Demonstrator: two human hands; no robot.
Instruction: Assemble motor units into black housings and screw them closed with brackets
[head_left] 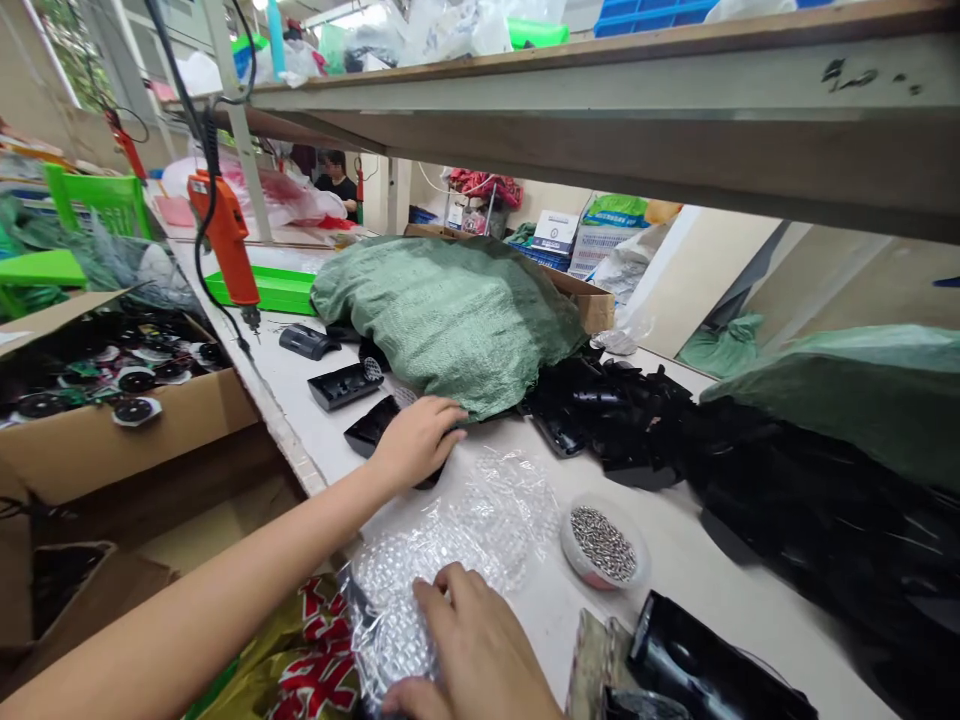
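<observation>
My left hand (pixel 417 437) reaches forward over the white table (pixel 300 400), fingers curled down on a black plastic part (pixel 369 428) at the edge of a green woven sack (pixel 450 315). My right hand (pixel 469 650) rests near the table's front edge with fingers spread on a sheet of bubble wrap (pixel 457 535). A small round tub of metal screws (pixel 602 545) sits just right of the wrap. Two more black plastic parts (pixel 341 384) lie beyond my left hand.
An orange electric screwdriver (pixel 223 240) hangs at the left over a green tray (pixel 274 290). A cardboard box of round speaker parts (pixel 112 380) stands left of the table. Piles of black plastic housings (pixel 787 500) fill the right. A shelf (pixel 675 110) runs overhead. A person sits far back.
</observation>
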